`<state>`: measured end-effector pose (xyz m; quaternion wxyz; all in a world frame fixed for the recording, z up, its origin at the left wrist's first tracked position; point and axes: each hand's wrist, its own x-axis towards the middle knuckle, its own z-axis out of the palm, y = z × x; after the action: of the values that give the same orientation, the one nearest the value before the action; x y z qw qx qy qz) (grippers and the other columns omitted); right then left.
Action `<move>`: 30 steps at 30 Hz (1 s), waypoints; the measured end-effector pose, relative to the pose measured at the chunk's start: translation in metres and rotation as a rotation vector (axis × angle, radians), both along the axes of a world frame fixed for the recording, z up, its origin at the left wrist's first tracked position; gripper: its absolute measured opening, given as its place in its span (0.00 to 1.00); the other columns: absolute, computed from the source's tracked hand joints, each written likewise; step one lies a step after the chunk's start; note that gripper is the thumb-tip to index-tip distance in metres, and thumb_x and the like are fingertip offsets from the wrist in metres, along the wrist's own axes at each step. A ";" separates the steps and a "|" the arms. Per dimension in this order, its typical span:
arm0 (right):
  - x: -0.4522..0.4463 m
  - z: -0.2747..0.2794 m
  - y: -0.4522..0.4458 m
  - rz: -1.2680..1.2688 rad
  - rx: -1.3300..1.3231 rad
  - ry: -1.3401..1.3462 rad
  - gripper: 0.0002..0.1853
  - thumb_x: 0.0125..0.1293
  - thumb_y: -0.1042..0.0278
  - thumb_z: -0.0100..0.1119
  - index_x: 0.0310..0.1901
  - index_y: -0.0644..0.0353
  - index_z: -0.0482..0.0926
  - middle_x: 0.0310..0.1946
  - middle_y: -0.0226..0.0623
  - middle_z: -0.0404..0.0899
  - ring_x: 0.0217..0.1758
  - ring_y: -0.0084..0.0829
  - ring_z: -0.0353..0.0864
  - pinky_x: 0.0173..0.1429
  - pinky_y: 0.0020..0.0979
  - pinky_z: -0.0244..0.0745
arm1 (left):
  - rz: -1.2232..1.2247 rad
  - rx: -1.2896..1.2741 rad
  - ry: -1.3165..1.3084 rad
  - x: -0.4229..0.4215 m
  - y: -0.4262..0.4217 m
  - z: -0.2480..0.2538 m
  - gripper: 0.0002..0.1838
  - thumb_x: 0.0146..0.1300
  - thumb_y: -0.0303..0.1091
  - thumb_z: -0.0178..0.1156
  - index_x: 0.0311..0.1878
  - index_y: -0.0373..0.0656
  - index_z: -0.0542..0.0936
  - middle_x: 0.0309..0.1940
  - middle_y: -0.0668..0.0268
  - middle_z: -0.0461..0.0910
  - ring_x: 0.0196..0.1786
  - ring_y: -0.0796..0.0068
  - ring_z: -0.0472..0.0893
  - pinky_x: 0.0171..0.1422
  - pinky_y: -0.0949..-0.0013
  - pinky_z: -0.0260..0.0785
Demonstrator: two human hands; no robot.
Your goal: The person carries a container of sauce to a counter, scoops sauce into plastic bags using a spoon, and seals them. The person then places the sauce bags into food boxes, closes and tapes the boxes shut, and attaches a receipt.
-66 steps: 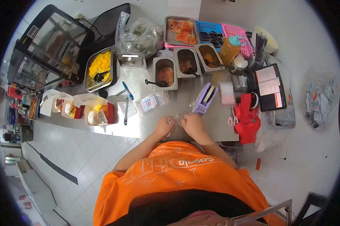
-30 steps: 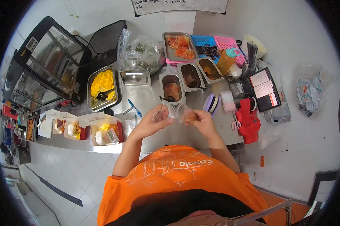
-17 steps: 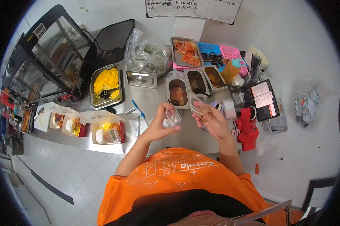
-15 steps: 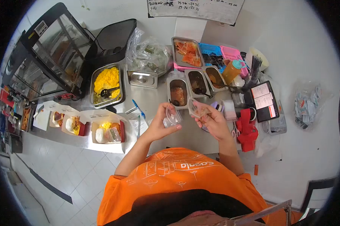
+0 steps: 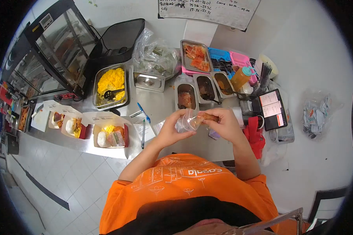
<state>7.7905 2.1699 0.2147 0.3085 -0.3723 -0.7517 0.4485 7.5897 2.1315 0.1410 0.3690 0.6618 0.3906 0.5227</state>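
Observation:
Between my two hands, over the steel table (image 5: 168, 150), is a small clear plastic bag (image 5: 191, 120). My left hand (image 5: 174, 129) holds its left side, with the thumb below and the fingers curled above. My right hand (image 5: 223, 122) pinches a small reddish-brown packet (image 5: 209, 118) against the right side of the bag; whether it is inside the bag cannot be made out. Just beyond my hands stands a steel container (image 5: 186, 98) of red sauce. To the left of my left hand lie a blue pen (image 5: 144, 112) and a dark pen (image 5: 143, 135).
Open food boxes (image 5: 110, 137) line the left front edge. Behind them are a tray of yellow food (image 5: 112, 84) and a glass warmer (image 5: 59, 51). A bagged heap of greens (image 5: 157, 56) lies at the back. On the right are a sauce bottle (image 5: 241, 78), a tablet (image 5: 271, 109) and red cloth (image 5: 254, 139).
My right hand has moved left and the reddish-brown packet now meets the clear bag at my left hand. Earlier, my hands were apart with a clear bag at each.

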 end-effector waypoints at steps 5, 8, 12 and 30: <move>-0.006 0.023 -0.003 -0.041 0.258 -0.265 0.07 0.52 0.77 0.62 0.35 0.67 0.79 0.23 0.37 0.76 0.22 0.20 0.72 0.27 0.26 0.66 | 0.022 0.012 -0.018 0.008 0.002 -0.007 0.33 0.44 0.33 0.73 0.54 0.40 0.71 0.46 0.62 0.76 0.49 0.69 0.76 0.56 0.67 0.66; -0.006 0.024 0.001 -0.004 0.343 -0.298 0.07 0.52 0.77 0.61 0.34 0.67 0.76 0.24 0.39 0.75 0.24 0.26 0.73 0.28 0.29 0.66 | 0.019 -0.014 -0.052 0.011 0.002 -0.011 0.33 0.44 0.34 0.73 0.54 0.40 0.71 0.46 0.62 0.76 0.49 0.69 0.76 0.56 0.67 0.66; -0.007 0.022 0.003 0.079 0.398 -0.336 0.14 0.54 0.79 0.58 0.44 0.64 0.75 0.32 0.41 0.78 0.31 0.31 0.78 0.35 0.29 0.70 | 0.013 -0.057 -0.052 0.010 0.003 -0.016 0.33 0.44 0.34 0.73 0.55 0.41 0.71 0.46 0.62 0.77 0.49 0.69 0.76 0.56 0.67 0.65; -0.002 0.009 0.006 -0.002 0.138 -0.136 0.18 0.49 0.74 0.70 0.44 0.63 0.80 0.40 0.35 0.79 0.42 0.24 0.77 0.45 0.25 0.72 | 0.025 -0.076 0.027 0.013 0.004 -0.008 0.35 0.43 0.32 0.74 0.57 0.43 0.71 0.47 0.63 0.76 0.51 0.70 0.74 0.58 0.67 0.64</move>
<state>7.7885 2.1763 0.2232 0.2822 -0.3807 -0.7996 0.3688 7.6029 2.1354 0.1331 0.3820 0.6496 0.4232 0.5030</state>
